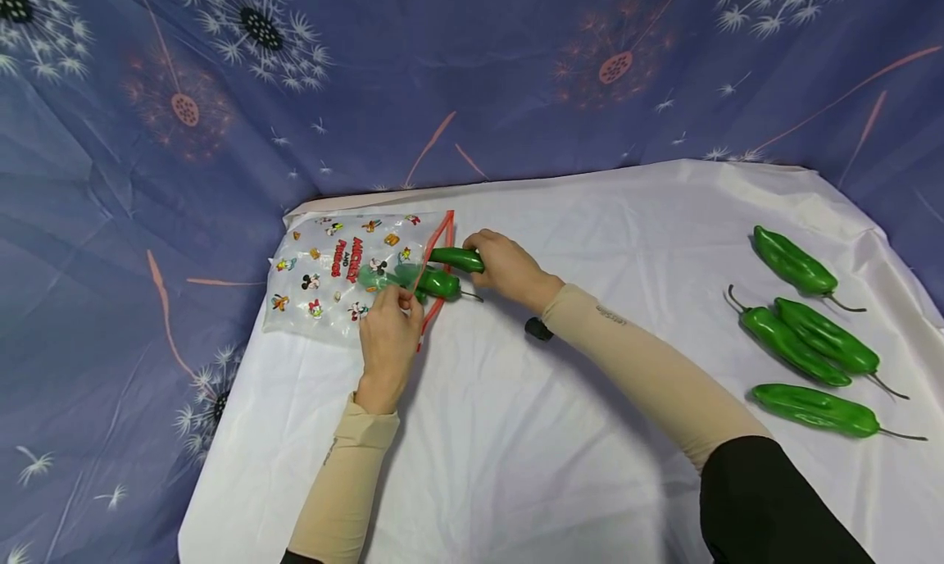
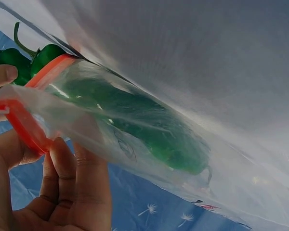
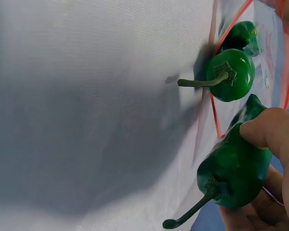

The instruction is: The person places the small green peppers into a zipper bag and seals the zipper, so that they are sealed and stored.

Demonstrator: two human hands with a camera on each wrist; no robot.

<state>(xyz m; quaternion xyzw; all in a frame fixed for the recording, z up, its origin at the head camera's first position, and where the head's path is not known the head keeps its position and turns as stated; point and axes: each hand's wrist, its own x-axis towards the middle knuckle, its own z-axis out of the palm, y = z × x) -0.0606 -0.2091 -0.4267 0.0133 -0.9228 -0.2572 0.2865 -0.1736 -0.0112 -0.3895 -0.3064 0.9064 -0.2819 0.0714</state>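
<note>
A clear zip bag [image 1: 332, 277] with cartoon prints and a red zip edge lies on its side, its mouth facing right. My left hand [image 1: 391, 334] pinches the bag's red edge between thumb and fingers, plain in the left wrist view. In my right hand [image 1: 509, 270] is a green pepper [image 3: 236, 166], its tip pointing into the mouth and its stem outward. Below it another green pepper [image 1: 440, 284] lies partly inside the bag, stem sticking out. The right wrist view shows part of a further green pepper [image 3: 238, 36] behind that one.
Several green peppers, among them one at the back [image 1: 792, 261] and one at the front [image 1: 814, 408], lie on the right of the white-covered table [image 1: 516, 466]. A small black object [image 1: 538, 328] is under the right forearm. Blue patterned cloth [image 1: 472, 72] hangs behind and at left.
</note>
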